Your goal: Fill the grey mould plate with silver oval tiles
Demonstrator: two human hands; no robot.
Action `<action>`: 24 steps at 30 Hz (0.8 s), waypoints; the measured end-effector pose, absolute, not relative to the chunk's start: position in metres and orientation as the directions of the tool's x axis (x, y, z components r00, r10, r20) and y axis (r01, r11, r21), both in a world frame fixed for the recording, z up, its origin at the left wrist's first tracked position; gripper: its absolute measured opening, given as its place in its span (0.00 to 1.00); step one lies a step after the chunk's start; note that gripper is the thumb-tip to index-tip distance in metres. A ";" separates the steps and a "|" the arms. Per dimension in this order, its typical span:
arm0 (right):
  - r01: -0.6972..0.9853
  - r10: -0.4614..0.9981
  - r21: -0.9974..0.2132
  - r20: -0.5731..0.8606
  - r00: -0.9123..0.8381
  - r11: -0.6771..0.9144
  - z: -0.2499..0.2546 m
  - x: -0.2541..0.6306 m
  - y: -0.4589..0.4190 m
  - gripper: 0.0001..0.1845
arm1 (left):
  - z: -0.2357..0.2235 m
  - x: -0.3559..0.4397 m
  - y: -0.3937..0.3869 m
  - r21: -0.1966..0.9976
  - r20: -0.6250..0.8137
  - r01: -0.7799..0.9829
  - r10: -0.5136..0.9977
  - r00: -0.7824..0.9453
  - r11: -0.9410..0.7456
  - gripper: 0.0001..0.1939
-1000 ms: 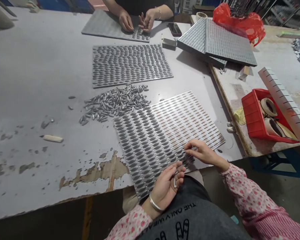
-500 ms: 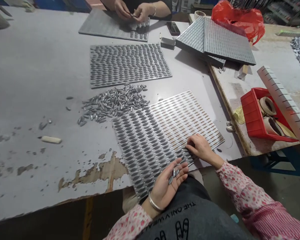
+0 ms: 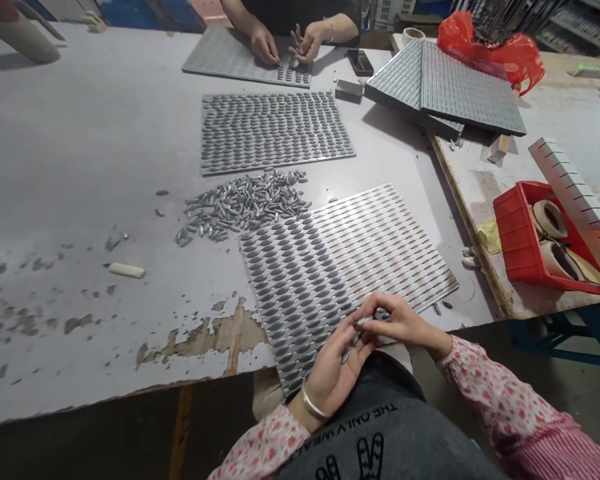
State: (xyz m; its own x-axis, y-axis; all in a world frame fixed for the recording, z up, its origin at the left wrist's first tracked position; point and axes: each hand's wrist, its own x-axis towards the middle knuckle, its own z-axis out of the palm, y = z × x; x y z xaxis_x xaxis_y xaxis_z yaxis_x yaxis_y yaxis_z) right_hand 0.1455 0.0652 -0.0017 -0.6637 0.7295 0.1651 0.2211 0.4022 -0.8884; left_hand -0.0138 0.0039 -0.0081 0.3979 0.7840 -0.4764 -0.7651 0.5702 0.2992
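Silver-grey metallic-looking oval pieces [image 3: 347,355] lie in the person's left hand [image 3: 334,369], which is palm up, its fingers curled loosely around them; a bangle [image 3: 312,404] circles that wrist; the right hand [image 3: 393,321] meets the left at the fingertips, its thumb and forefinger drawn close together by a pale piece, though whether they pinch it I cannot tell. Both hands are over the near edge of a grooved board [image 3: 380,233]; rows of dark oval pieces [image 3: 293,280] cover its left part, while most of its right part shows bare pale ridges with brownish marks. A loose pile of similar pieces [image 3: 250,200] lies on the white table [image 3: 105,133], at the board's far left corner; beyond it lies a second board [image 3: 280,130], covered with rows of ovals. Across the table a co-worker's hands [image 3: 265,48] are at a third board [image 3: 230,57], near a phone [image 3: 361,63]; to the right, ridged panels [image 3: 473,90] are stacked beside a red plastic bag [image 3: 490,50]; nearer, a red plastic bin [image 3: 517,240] holds rolls [image 3: 550,219]; a pale-handled tool [image 3: 127,270] lies at left, near peeling patches of tabletop.
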 end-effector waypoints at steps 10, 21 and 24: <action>0.739 0.791 -0.289 0.159 -0.590 0.609 -0.018 0.162 0.106 0.03 | -0.015 -0.021 0.001 0.419 -0.617 -0.602 0.699 0.360 0.680 0.10; 0.617 0.674 -0.349 0.059 -0.737 0.705 -0.027 0.168 0.120 0.06 | -0.013 -0.023 0.000 0.388 -0.609 -0.667 0.720 0.333 0.636 0.08; 0.628 0.693 -0.368 0.069 -0.717 0.686 -0.033 0.168 0.122 0.07 | -0.015 -0.021 0.000 0.408 -0.621 -0.643 0.713 0.325 0.648 0.07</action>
State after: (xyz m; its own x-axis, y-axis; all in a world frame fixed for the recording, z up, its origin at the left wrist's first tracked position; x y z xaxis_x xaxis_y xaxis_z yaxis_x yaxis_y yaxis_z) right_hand 0.1682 0.1220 -0.0325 -0.7172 0.6935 0.0685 0.6280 0.6858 -0.3679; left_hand -0.0212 0.0004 -0.0151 0.3251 0.7133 -0.6209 -0.6434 0.6480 0.4076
